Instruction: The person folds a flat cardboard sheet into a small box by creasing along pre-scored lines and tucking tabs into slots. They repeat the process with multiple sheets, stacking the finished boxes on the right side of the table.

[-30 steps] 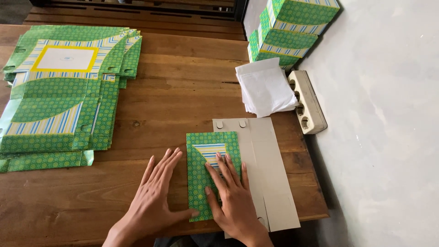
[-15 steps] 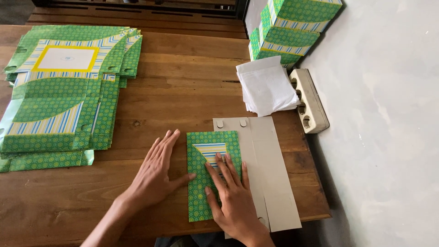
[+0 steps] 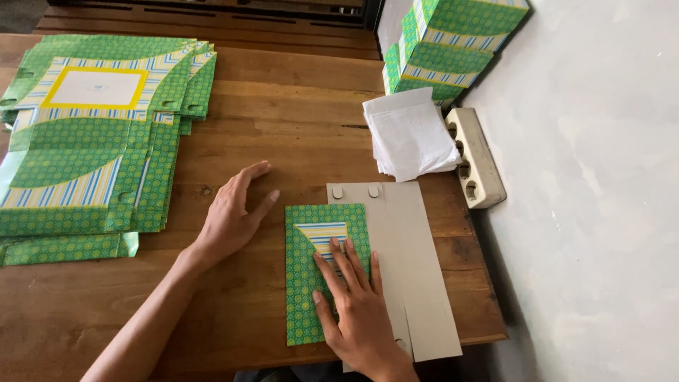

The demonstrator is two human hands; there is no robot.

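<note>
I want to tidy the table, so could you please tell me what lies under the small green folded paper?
A grey card sheet lies under the green folded paper's right edge, and the wooden table under the rest. The right hand presses on top. Anything else beneath is covered.

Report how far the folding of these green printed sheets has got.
Done: folded green boxes stacked at the wall. In hand: right hand presses a folded green piece against the grey template; left hand lies flat on the table. Left: the stack of flat sheets.

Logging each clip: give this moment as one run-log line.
right hand: flat on folded green patterned paper piece | left hand: on brown wooden table, apart | grey cardboard template: underneath
</note>
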